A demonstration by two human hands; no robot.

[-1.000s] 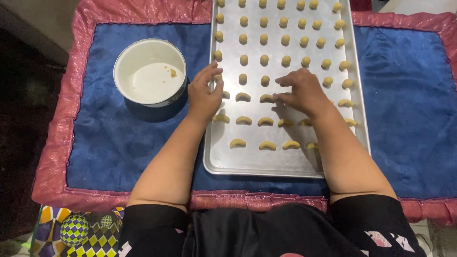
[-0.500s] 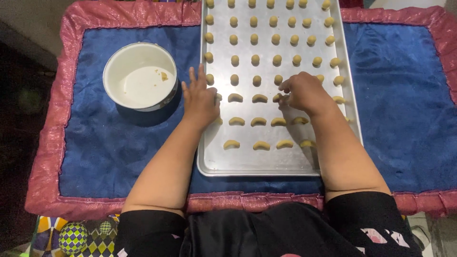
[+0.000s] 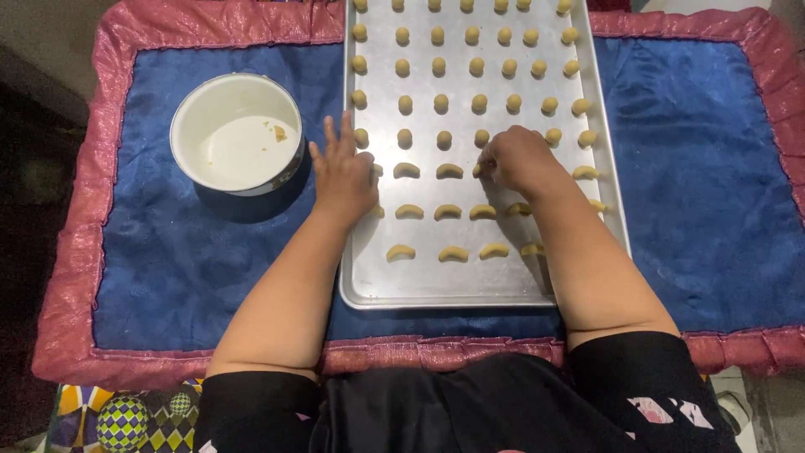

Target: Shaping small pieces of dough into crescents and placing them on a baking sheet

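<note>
Blue cloth with a shiny pink ruffled border [image 3: 134, 277] covers the whole work surface, and a small patch of colourful patterned fabric [image 3: 126, 415] shows at the lower left corner. On the cloth lies a long silver baking tray [image 3: 436, 289]; its long axis runs away from the person, from the near edge to the top of the view.

On the far part of the tray stand rows of small round dough balls [image 3: 441, 102]. On the near part lie rows of crescent-shaped dough pieces [image 3: 453, 253]. Each crescent lies with its long axis across the tray, left to right, and its two tips point toward the person.

The left hand [image 3: 344, 172] is open and flat, fingers spread and pointing away from the person. It rests on the left rim of the tray, just beside the first column of dough, and it holds nothing.

The right hand [image 3: 520, 159] is curled, fingertips bent down and pinched on a dough piece [image 3: 480, 169] in the first crescent row, near the middle of the tray.

Left of the tray, just beside the left hand, stands a round white bowl [image 3: 237, 132] with only a few crumbs inside.
</note>
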